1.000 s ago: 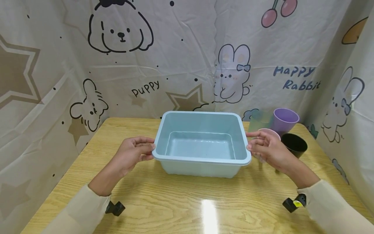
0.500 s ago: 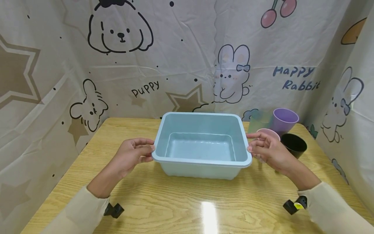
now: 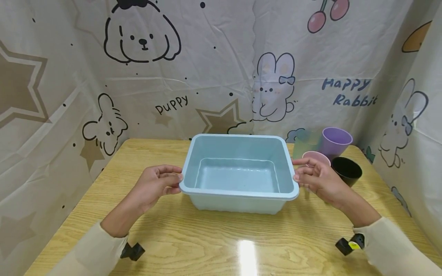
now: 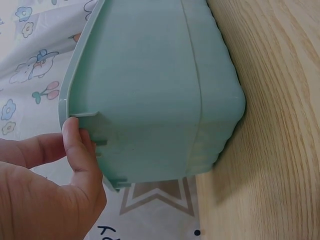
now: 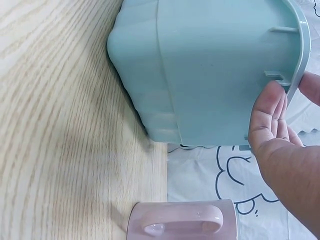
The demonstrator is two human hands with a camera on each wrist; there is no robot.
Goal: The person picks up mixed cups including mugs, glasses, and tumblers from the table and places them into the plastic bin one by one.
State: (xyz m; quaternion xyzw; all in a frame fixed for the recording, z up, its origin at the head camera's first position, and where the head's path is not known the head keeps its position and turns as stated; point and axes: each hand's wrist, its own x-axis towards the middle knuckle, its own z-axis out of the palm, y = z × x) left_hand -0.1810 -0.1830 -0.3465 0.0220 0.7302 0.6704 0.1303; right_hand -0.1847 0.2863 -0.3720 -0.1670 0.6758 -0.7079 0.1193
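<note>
A light blue plastic basin (image 3: 238, 178) with a rectangular rim stands in the middle of the wooden table, with nothing in it. At its left end, my left hand (image 3: 155, 186) pinches the rim, thumb on top and fingers beneath. My right hand (image 3: 321, 182) grips the opposite end of the rim the same way. In the left wrist view, the fingers (image 4: 77, 145) reach under the rim beside small ribs. The right wrist view has fingertips (image 5: 270, 95) hooked below the rim, near a pink mug (image 5: 185, 220) with a handle.
Behind my right hand are the pink mug (image 3: 315, 156), a purple cup (image 3: 336, 140), a black cup (image 3: 347, 170) and a translucent greenish thing (image 3: 305, 143). A printed curtain (image 3: 214, 57) hangs along the table's back and sides.
The basin has slid slightly toward me, with both hands moving along on its rim. The cups have stayed in place.
</note>
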